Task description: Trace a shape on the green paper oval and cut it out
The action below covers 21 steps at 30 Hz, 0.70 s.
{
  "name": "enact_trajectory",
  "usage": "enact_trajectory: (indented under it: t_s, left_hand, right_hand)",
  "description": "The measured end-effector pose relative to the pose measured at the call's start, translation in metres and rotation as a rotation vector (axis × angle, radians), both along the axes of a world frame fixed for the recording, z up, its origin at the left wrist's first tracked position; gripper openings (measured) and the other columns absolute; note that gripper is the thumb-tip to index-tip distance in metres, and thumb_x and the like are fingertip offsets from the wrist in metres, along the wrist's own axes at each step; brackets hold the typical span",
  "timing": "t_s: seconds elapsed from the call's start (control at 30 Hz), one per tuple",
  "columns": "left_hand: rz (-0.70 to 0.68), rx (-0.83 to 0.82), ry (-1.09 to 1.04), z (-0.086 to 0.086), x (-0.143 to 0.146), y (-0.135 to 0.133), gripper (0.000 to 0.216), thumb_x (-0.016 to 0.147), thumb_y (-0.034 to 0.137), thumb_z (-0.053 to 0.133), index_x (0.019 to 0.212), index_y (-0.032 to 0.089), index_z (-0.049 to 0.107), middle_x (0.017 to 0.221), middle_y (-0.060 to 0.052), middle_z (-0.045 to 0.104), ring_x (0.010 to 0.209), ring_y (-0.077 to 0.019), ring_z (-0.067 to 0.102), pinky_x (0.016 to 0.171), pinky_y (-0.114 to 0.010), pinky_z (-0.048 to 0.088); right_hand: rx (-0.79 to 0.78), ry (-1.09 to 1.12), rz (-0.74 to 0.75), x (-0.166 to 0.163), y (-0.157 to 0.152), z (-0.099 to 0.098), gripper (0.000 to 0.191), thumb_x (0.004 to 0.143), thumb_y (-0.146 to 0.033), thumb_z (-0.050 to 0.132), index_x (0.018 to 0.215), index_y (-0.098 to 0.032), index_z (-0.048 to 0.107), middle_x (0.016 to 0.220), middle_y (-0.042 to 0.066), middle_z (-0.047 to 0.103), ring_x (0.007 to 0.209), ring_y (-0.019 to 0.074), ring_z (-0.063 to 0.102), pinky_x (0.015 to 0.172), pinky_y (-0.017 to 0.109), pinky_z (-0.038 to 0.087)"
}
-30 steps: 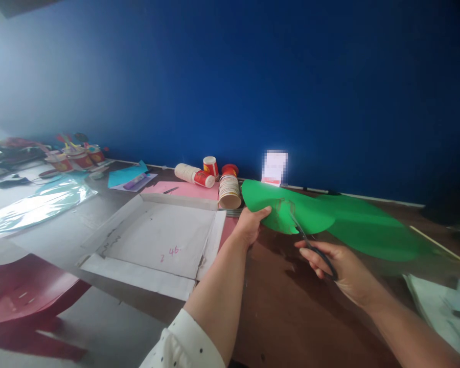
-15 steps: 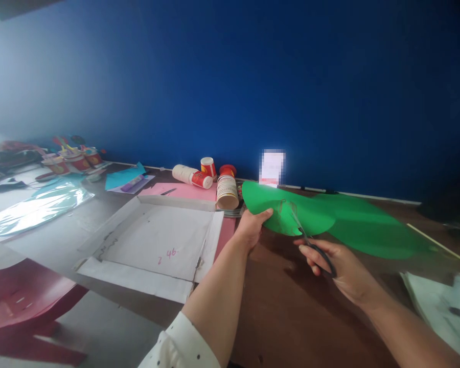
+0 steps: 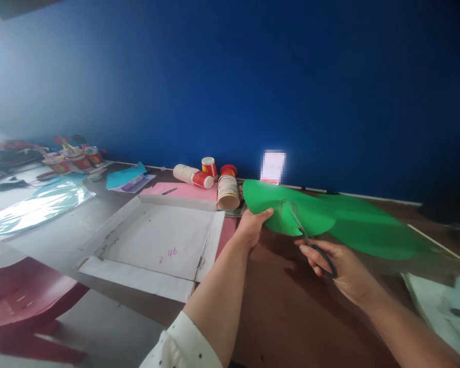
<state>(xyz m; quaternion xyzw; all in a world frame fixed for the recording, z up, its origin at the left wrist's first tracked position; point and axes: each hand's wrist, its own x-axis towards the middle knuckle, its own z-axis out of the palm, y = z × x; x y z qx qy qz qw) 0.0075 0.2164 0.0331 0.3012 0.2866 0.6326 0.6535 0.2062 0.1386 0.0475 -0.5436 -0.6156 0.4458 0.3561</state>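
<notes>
My left hand [image 3: 252, 226] pinches the edge of the green paper [image 3: 268, 197], up over the brown table [image 3: 276, 317]. My right hand [image 3: 327, 260] is curled around the handles of my scissors [image 3: 307, 240]. Their blades cross the paper's low edge. Off to the left is a white box [image 3: 149, 240], and paper cups [image 3: 228, 194] sit near the blue wall [image 3: 214, 92].

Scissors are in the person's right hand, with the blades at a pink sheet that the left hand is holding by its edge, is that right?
Not quite: the sheet is green, not pink, as the head view shows. The rest stands: the scissors are in the right hand, blades at the sheet, and the left hand holds its edge.
</notes>
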Motion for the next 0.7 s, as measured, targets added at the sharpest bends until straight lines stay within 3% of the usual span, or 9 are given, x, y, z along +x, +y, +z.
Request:
enact_trajectory:
  t_s: [0.7]
  left_hand:
    - [0.003,-0.018,-0.023,0.0005,0.0007,0.0007,0.059,0.047,0.032,0.097,0.098,0.013,0.076,0.106,-0.015,0.077,0.113,-0.0362,0.068,0.107,-0.053,0.046]
  right_hand:
    - [0.01,-0.011,-0.039,-0.004,-0.0013,0.004,0.063,0.072,-0.07,0.074,0.105,-0.017,0.081,0.063,-0.001,0.055,0.052,0.0117,0.05,0.049,0.027,0.043]
